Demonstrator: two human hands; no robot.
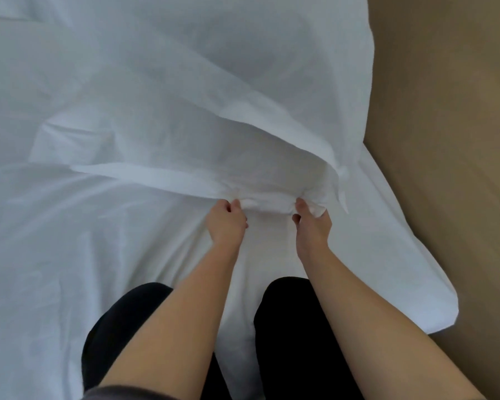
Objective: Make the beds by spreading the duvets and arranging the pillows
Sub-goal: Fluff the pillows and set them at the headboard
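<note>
Both hands closed on fabric, set close together with a short gap between them. L hand (pixel 227 223): fingers curled tight over a bunched fold of the white cotton duvet (pixel 185 96), knuckles up. R hand (pixel 312 223): thumb on the near side and fingers buried in the cloth, so their exact spread cannot be told; grip appears firm.

Duvet lies on the bed ahead of the person, bulk piled away from them and rumpled. The gripped hem runs approx. left to right across the view, its left end flat on the white bed sheet (pixel 70 269), its right end lifted, with a loose flap arching over the R hand. Flap's corner hangs just beyond that hand, near the bed's right side.

Person kneels on the sheet in black trousers (pixel 122 327), knees either side of the forearms. Bed's right edge and near corner drop to tan carpet floor (pixel 445 140); open floor alongside on that side. Sheet extends well to the left.
</note>
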